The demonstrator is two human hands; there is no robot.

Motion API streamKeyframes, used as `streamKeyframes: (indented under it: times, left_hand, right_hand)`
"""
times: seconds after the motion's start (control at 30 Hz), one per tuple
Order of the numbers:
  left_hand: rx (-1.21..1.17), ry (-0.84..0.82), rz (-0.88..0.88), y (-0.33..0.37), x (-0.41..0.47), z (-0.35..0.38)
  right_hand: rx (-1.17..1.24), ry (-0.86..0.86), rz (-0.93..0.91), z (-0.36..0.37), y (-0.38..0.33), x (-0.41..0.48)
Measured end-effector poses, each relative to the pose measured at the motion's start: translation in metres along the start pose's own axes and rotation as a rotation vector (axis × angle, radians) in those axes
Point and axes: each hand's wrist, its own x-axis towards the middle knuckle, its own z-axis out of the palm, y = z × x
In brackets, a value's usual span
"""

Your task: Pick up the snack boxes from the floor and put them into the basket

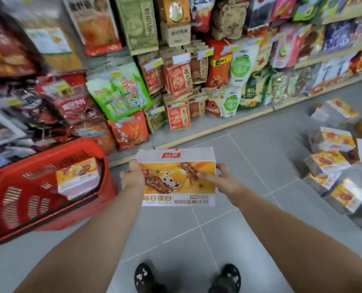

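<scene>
I hold a white and orange snack box [178,178] flat above the grey floor, face up. My left hand [132,176] grips its left edge and my right hand [220,178] grips its right edge. To the left, the red basket [13,220] stands on the floor, with one identical snack box [77,178] lying inside it. Several more of the same boxes [332,157] lie scattered in a loose heap on the floor at the right.
Shelves packed with snack bags [175,81] run along the far side, their wooden base edge [218,127] just beyond the held box. My two feet in dark slippers [144,278] stand on the grey tiles at the bottom.
</scene>
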Motion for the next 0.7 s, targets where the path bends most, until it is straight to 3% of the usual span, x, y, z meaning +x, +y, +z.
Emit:
streamKeyframes:
  times: [0.2,0.3,0.57,0.7]
  left_hand:
    - [-0.164,0.117,-0.128,-0.032,0.103,-0.171]
    - [-0.236,0.233,-0.224,-0.040,0.136,-0.229]
    - [-0.424,0.344,-0.362,-0.039,0.221,-0.287]
    - [-0.359,0.356,-0.329,-0.026,0.273,-0.298]
  right_hand:
    - [-0.082,-0.288,-0.111,0.181,-0.041,0.023]
    - [-0.160,-0.354,-0.127,0.251,-0.060,0.044]
    - [-0.372,-0.434,-0.151,0.372,-0.112,0.094]
    - [-0.501,-0.472,-0.255,0.433,-0.143,0.135]
